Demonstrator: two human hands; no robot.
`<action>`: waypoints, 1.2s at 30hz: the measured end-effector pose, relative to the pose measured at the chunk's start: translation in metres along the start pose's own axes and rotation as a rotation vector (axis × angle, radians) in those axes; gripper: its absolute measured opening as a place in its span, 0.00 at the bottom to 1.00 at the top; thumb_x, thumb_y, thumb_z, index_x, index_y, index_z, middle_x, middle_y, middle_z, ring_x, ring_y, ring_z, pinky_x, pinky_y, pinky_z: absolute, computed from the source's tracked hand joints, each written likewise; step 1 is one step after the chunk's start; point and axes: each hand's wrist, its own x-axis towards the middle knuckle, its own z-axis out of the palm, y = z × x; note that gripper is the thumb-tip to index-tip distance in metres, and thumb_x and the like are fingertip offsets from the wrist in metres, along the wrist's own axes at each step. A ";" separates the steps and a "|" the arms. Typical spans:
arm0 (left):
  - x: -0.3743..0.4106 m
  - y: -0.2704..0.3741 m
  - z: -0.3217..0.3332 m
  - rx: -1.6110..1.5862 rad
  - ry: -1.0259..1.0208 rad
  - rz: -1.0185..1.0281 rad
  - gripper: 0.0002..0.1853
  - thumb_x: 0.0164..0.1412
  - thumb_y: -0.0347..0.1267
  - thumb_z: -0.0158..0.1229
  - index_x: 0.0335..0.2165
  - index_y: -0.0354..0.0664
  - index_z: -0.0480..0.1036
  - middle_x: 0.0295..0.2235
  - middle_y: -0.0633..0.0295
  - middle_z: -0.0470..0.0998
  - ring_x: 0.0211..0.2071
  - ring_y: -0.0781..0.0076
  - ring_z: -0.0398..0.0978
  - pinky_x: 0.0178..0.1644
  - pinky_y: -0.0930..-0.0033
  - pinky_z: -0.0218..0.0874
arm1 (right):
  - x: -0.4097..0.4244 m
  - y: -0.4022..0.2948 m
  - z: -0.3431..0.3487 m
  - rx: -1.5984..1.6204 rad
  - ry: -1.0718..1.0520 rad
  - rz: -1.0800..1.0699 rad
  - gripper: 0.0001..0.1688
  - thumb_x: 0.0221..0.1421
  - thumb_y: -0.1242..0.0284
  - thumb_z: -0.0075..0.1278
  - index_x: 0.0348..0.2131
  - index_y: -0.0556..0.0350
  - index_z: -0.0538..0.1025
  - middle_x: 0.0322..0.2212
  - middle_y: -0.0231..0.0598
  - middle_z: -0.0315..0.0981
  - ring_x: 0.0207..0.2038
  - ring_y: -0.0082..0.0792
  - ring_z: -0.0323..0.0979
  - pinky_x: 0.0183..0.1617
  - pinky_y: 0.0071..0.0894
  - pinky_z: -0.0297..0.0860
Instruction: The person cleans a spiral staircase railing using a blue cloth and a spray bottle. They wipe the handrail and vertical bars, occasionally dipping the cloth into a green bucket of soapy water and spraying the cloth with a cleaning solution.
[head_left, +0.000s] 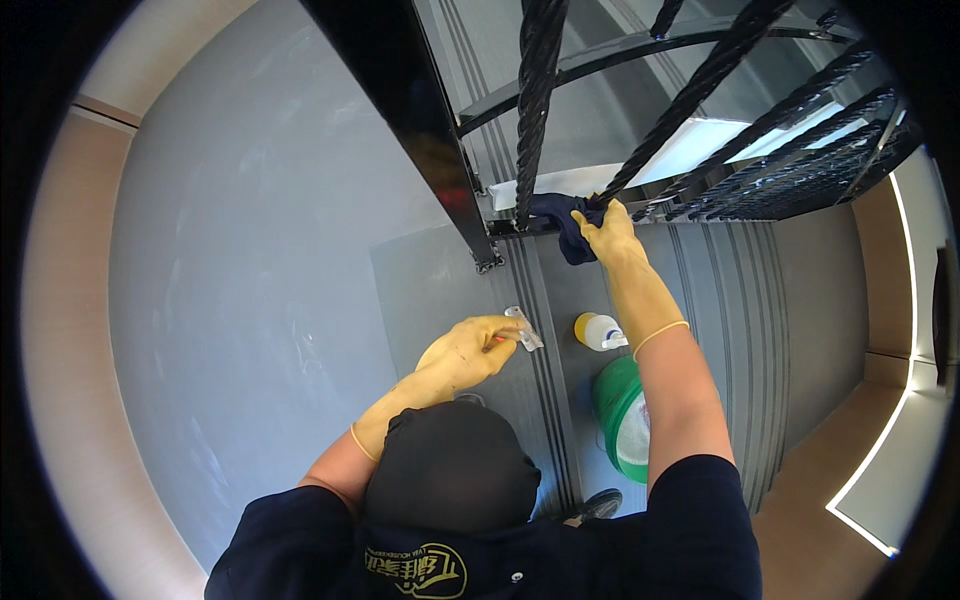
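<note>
Both of my hands wear yellow rubber gloves. My left hand (474, 346) grips a small scraper (528, 330) with a flat, pale head, held above the stair treads. Farther up, my right hand (606, 229) is closed on a dark blue cloth (574, 232), pressed at the foot of a twisted black metal baluster (675, 112). Part of the cloth hangs below the bottom rail (540, 226) of the railing. The fingertips of my right hand are partly hidden by the cloth and the baluster.
A thick black newel post (420, 120) stands beside the balusters. On the grooved grey stairs are a white and yellow spray bottle (598, 331) and a green bucket (616, 397) with whitish contents, partly behind my right forearm. A grey wall or floor surface (247, 225) spans the left.
</note>
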 end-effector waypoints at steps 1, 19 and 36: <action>-0.003 0.003 0.000 0.015 0.016 0.005 0.22 0.65 0.29 0.56 0.56 0.39 0.75 0.43 0.63 0.84 0.26 0.85 0.67 0.32 0.77 0.62 | 0.001 0.001 0.000 -0.015 -0.002 0.008 0.19 0.54 0.74 0.67 0.43 0.63 0.78 0.36 0.54 0.82 0.41 0.52 0.80 0.48 0.42 0.73; -0.036 0.033 -0.003 0.027 0.106 0.028 0.23 0.65 0.34 0.56 0.58 0.41 0.74 0.42 0.64 0.84 0.32 0.80 0.75 0.36 0.74 0.66 | -0.055 0.014 -0.037 -0.591 -0.381 0.315 0.21 0.53 0.70 0.66 0.45 0.60 0.82 0.48 0.53 0.81 0.50 0.53 0.80 0.54 0.50 0.75; 0.031 0.084 -0.016 -0.837 -0.096 0.245 0.15 0.69 0.29 0.57 0.51 0.31 0.74 0.47 0.60 0.81 0.44 0.76 0.78 0.52 0.71 0.68 | -0.147 -0.059 -0.119 0.948 -0.047 0.278 0.35 0.70 0.48 0.45 0.47 0.66 0.80 0.46 0.48 0.81 0.51 0.39 0.77 0.58 0.37 0.68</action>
